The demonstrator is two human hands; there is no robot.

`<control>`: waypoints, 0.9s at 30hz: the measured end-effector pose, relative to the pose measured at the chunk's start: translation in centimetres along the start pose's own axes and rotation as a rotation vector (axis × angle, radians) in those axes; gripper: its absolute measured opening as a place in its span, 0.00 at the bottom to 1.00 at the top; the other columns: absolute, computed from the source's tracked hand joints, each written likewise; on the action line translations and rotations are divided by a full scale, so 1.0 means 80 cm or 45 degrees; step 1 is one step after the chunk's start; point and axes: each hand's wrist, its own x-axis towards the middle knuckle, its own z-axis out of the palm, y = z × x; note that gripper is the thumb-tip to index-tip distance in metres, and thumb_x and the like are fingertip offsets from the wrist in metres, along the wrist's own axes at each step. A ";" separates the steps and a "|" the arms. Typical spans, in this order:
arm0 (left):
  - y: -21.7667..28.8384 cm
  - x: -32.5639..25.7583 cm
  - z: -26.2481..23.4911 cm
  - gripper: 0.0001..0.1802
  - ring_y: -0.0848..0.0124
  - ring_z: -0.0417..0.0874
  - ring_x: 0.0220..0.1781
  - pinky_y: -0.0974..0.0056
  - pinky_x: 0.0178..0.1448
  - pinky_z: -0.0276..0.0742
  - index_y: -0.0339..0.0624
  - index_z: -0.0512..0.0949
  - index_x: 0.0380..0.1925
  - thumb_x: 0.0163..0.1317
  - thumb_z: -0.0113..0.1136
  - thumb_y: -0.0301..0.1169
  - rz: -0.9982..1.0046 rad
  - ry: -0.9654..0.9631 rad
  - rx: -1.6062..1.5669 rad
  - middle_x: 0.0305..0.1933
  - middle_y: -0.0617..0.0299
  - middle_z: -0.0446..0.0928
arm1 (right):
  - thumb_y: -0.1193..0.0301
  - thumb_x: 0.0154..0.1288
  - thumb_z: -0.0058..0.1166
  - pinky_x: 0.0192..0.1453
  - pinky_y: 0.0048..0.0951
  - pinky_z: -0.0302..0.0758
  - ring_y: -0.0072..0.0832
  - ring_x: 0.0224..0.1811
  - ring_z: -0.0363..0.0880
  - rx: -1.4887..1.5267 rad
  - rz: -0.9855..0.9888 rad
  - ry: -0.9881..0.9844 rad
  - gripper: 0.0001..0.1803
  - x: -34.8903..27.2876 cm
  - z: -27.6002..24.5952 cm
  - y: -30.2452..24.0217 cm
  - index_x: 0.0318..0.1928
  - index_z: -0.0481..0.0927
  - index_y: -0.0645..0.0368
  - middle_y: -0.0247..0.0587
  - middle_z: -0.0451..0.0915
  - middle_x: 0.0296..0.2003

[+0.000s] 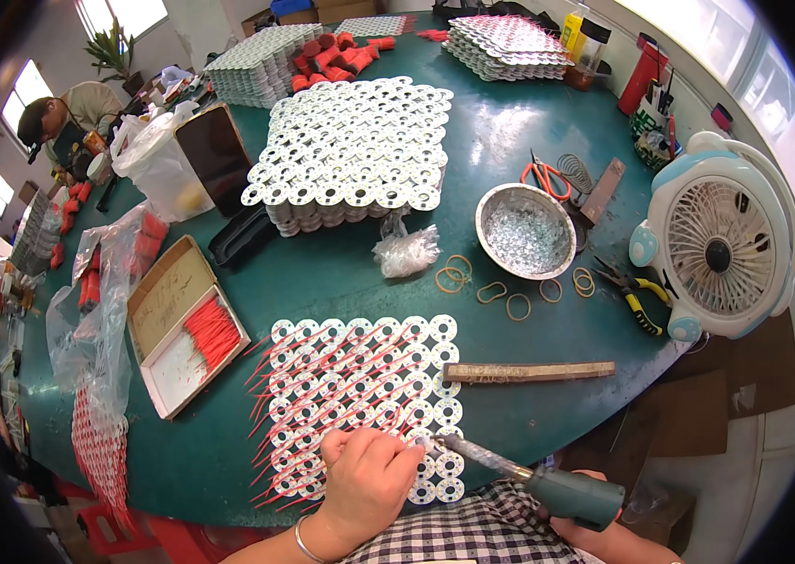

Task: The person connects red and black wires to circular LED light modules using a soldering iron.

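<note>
A panel of round white circuit discs (360,395) with thin red wires lies on the green table (341,282) right in front of me. My left hand (364,479) rests on the panel's near edge, fingers curled, pressing down on the discs and a wire. My right hand (595,531), mostly hidden at the lower edge, grips the dark green handle of a soldering iron (529,475). The iron's tip touches a disc just right of my left fingers.
A wooden stick (529,371) lies right of the panel. Behind are a metal bowl (525,230), rubber bands (510,291), pliers (637,296), orange scissors (548,179), a white fan (722,249), stacked disc panels (350,155), a box of red wires (186,324). Another person (63,117) sits far left.
</note>
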 end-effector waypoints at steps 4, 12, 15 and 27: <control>-0.006 -0.014 -0.016 0.09 0.73 0.72 0.37 0.60 0.46 0.56 0.52 0.80 0.30 0.46 0.60 0.29 0.040 -0.053 0.111 0.28 0.73 0.71 | 0.79 0.54 0.48 0.30 0.24 0.74 0.25 0.23 0.78 0.160 0.216 -0.006 0.08 -0.001 -0.002 -0.012 0.36 0.76 0.66 0.39 0.78 0.21; 0.006 -0.019 -0.041 0.12 0.72 0.70 0.33 0.59 0.43 0.55 0.52 0.81 0.28 0.39 0.67 0.28 0.004 0.120 0.001 0.26 0.73 0.70 | 0.81 0.52 0.48 0.30 0.24 0.75 0.25 0.24 0.78 0.293 0.202 -0.039 0.10 -0.002 -0.001 -0.009 0.37 0.76 0.67 0.41 0.78 0.23; 0.005 -0.014 -0.016 0.10 0.76 0.71 0.34 0.60 0.46 0.54 0.53 0.81 0.30 0.44 0.64 0.30 0.008 0.092 0.035 0.27 0.76 0.70 | 0.81 0.51 0.49 0.30 0.24 0.75 0.25 0.24 0.78 0.381 0.211 0.021 0.10 0.000 0.002 -0.012 0.37 0.77 0.67 0.40 0.78 0.24; 0.000 -0.006 0.004 0.07 0.76 0.71 0.33 0.61 0.46 0.55 0.52 0.81 0.29 0.47 0.62 0.29 0.025 0.045 0.026 0.24 0.74 0.69 | 0.77 0.49 0.56 0.33 0.28 0.71 0.28 0.27 0.76 0.128 0.091 0.001 0.11 0.001 0.006 -0.008 0.37 0.78 0.62 0.37 0.77 0.27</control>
